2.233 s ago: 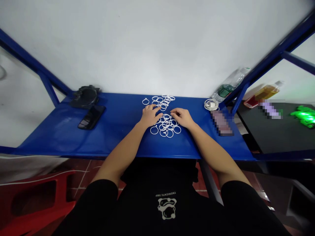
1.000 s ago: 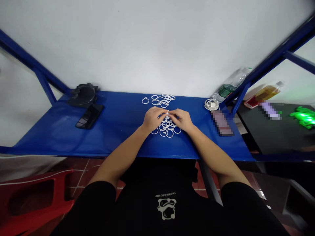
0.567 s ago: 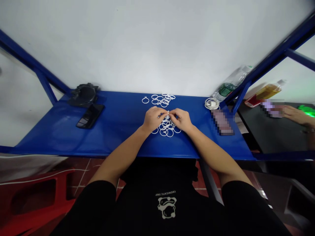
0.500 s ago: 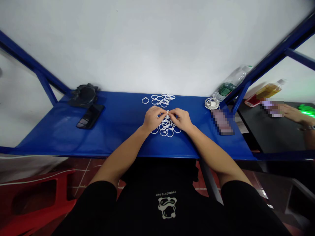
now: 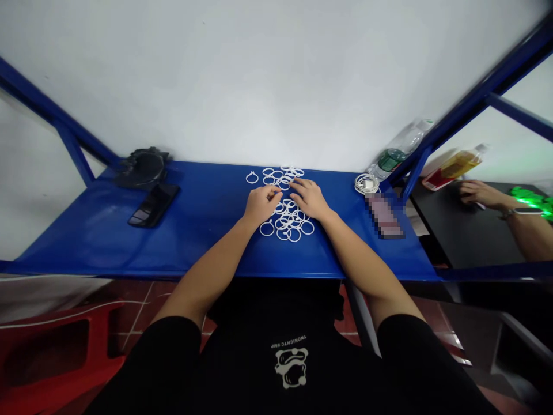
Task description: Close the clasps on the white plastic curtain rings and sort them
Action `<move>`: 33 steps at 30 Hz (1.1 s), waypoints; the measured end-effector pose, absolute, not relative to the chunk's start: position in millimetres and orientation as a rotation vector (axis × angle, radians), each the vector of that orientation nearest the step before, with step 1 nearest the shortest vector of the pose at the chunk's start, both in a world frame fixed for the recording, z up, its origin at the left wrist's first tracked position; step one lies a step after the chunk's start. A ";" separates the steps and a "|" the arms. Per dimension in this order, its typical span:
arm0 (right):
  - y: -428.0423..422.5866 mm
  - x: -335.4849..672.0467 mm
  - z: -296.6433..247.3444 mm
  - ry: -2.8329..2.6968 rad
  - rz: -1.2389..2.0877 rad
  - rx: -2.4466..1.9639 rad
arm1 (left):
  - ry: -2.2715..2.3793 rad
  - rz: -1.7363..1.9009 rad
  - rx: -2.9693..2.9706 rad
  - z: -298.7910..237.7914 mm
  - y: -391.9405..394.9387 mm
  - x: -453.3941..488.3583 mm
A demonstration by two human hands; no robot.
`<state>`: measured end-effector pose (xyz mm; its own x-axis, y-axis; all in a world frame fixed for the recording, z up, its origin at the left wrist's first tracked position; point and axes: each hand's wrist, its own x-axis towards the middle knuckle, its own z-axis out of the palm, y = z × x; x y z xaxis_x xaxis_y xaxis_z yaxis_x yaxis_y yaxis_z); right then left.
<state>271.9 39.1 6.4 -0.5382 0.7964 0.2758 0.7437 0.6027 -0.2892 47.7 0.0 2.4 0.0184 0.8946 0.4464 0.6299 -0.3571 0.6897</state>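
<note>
Seemingly midway: far rings [image 5: 288, 178], near rings [image 5: 292, 221] grouped apart. Left hand [image 5: 259, 205] curled, grip unclear; right hand [image 5: 313, 199] parted, empty-looking.

Head camera looks forward (and down).

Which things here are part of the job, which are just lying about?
Seemingly in the job:
- near pile of white rings, by both hands
- far cluster of white rings
- lone white ring, left of that cluster

Apparently just lying about:
- flat black device
- black bundle
- coiled white cable
- green-labelled bottle
</note>
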 end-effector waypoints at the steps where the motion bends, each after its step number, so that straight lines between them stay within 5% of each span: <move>1: 39.5 269.4 6.8 -2.489 0.191 -1.277 | 1.585 1.220 2.004 2.1 0.7 47.8; 7: 32.9 266.4 6.4 -2.583 0.293 -1.326 | 1.554 0.899 2.185 -3.2 2.6 45.0; 33: 28.1 281.7 10.8 -2.336 0.154 -1.395 | 1.530 0.878 2.317 -24.8 2.8 43.9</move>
